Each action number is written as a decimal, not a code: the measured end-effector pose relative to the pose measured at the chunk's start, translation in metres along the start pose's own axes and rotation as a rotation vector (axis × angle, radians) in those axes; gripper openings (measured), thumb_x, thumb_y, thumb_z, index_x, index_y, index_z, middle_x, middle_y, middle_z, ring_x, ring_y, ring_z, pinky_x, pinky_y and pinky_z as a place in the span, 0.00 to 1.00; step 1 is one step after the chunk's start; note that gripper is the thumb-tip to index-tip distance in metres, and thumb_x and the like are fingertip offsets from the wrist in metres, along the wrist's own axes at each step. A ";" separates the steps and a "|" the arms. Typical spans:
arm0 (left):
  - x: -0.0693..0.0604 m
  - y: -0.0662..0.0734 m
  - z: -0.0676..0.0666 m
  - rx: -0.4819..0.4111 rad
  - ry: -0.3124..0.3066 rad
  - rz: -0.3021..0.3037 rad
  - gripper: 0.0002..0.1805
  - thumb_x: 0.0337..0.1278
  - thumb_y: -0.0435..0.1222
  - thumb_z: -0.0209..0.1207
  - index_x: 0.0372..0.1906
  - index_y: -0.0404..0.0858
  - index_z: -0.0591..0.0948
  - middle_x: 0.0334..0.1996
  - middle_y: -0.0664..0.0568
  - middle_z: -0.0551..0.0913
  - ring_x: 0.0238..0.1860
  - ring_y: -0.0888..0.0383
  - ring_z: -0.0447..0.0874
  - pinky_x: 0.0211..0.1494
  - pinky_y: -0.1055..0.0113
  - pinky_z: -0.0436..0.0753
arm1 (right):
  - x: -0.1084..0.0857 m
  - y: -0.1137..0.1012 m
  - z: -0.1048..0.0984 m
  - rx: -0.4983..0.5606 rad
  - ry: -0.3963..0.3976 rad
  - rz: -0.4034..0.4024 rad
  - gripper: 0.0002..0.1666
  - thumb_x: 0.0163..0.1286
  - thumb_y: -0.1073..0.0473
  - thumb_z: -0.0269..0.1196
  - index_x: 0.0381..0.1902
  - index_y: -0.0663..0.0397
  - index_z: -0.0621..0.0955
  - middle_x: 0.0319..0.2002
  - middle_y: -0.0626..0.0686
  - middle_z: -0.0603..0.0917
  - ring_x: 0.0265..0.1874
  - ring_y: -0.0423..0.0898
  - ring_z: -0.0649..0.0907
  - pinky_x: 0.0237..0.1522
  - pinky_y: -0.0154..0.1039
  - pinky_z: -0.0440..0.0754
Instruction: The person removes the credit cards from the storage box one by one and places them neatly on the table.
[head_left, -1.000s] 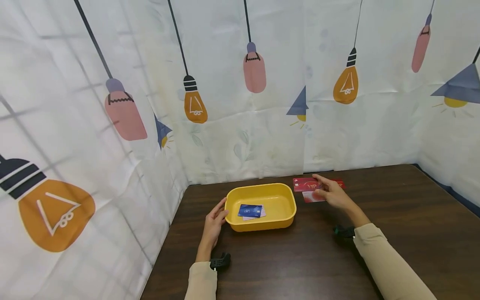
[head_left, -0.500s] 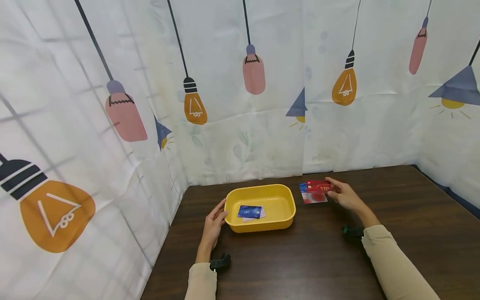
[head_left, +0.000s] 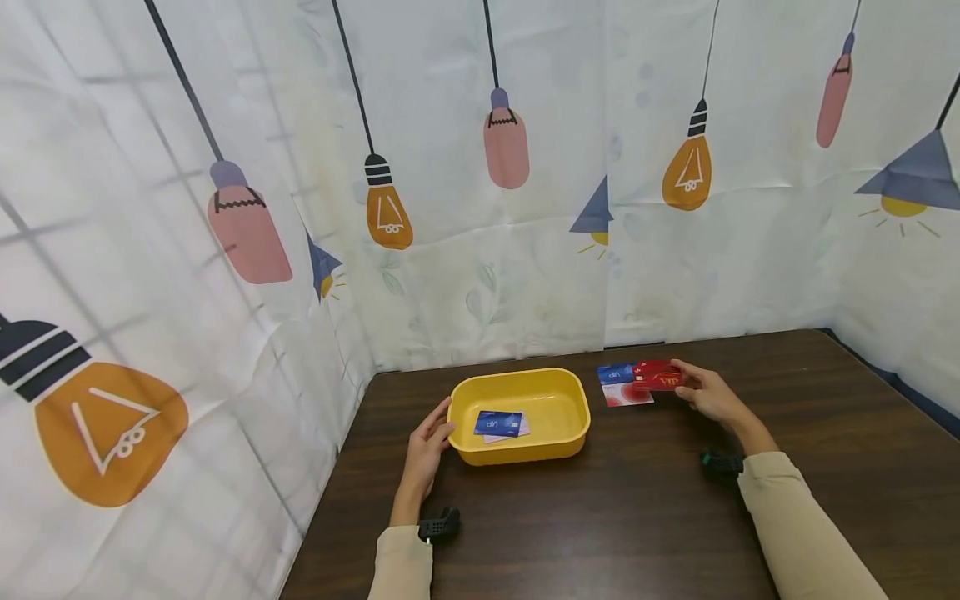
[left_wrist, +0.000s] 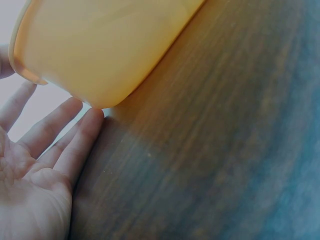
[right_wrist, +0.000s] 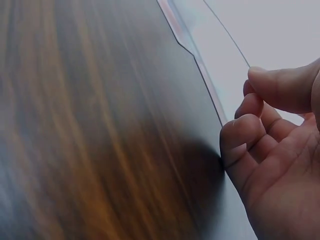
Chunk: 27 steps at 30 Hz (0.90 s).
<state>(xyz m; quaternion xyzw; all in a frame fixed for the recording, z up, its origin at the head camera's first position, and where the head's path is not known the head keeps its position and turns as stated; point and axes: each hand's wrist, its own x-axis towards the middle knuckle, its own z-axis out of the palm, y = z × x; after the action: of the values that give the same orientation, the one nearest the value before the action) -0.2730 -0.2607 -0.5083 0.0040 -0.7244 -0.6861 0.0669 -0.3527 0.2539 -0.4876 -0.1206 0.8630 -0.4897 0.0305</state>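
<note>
My right hand (head_left: 716, 398) pinches the right end of a red VIP card (head_left: 657, 376) between thumb and fingers. Edge-on, the thin card (right_wrist: 231, 37) runs up from the thumb of my right hand (right_wrist: 280, 150) in the right wrist view. To its left on the table lie a blue card (head_left: 615, 373) and a white-and-red card (head_left: 627, 394). My left hand (head_left: 424, 458) touches the left end of a yellow tray (head_left: 555, 425); in the left wrist view the fingers of my left hand (left_wrist: 45, 160) lie extended against the tray's wall (left_wrist: 100, 50).
Inside the tray a blue card (head_left: 497, 423) lies over a pale pink card (head_left: 524, 425). The dark wooden table (head_left: 570, 525) reaches back to a white curtain (head_left: 480, 275) printed with lamps, which also hangs along the left side.
My right hand has moved right with the red card, and more of the blue card under it shows. My left hand and the tray have stayed in place.
</note>
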 end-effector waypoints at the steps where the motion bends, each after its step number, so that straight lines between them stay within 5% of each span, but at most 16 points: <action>1: 0.000 0.000 0.000 -0.002 0.000 -0.001 0.26 0.76 0.37 0.55 0.75 0.49 0.72 0.70 0.40 0.76 0.68 0.41 0.77 0.62 0.66 0.84 | -0.001 0.000 -0.001 0.001 -0.001 0.006 0.37 0.80 0.64 0.53 0.80 0.66 0.55 0.51 0.69 0.74 0.30 0.44 0.72 0.30 0.37 0.76; 5: 0.000 0.000 0.000 -0.003 -0.003 0.000 0.26 0.76 0.38 0.55 0.75 0.49 0.72 0.70 0.40 0.76 0.67 0.42 0.77 0.61 0.68 0.84 | -0.004 0.002 -0.007 -0.027 -0.008 0.013 0.37 0.80 0.64 0.53 0.80 0.68 0.54 0.52 0.70 0.74 0.30 0.45 0.72 0.29 0.37 0.73; 14: 0.001 -0.001 0.000 -0.008 -0.001 0.006 0.26 0.75 0.37 0.56 0.75 0.48 0.72 0.70 0.40 0.76 0.66 0.41 0.78 0.60 0.67 0.84 | -0.007 0.007 -0.017 -0.139 -0.027 0.009 0.38 0.76 0.67 0.54 0.77 0.76 0.55 0.65 0.81 0.67 0.52 0.64 0.71 0.45 0.43 0.69; 22: 0.001 -0.001 0.000 -0.009 -0.003 0.007 0.26 0.75 0.38 0.56 0.75 0.48 0.72 0.70 0.40 0.76 0.67 0.41 0.78 0.61 0.67 0.84 | -0.009 0.011 -0.023 -0.108 -0.040 0.049 0.38 0.75 0.67 0.52 0.77 0.75 0.54 0.63 0.79 0.66 0.41 0.58 0.73 0.37 0.40 0.70; 27: 0.001 -0.002 -0.001 -0.010 -0.004 0.004 0.26 0.76 0.38 0.56 0.75 0.49 0.72 0.70 0.41 0.76 0.67 0.41 0.78 0.60 0.68 0.84 | -0.009 0.014 -0.026 -0.123 -0.055 0.050 0.38 0.75 0.68 0.52 0.77 0.75 0.54 0.71 0.84 0.58 0.55 0.68 0.71 0.49 0.52 0.74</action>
<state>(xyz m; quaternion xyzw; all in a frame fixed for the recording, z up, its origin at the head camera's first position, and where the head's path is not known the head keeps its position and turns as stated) -0.2746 -0.2615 -0.5100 0.0007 -0.7212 -0.6895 0.0669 -0.3506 0.2843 -0.4868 -0.1144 0.8929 -0.4314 0.0590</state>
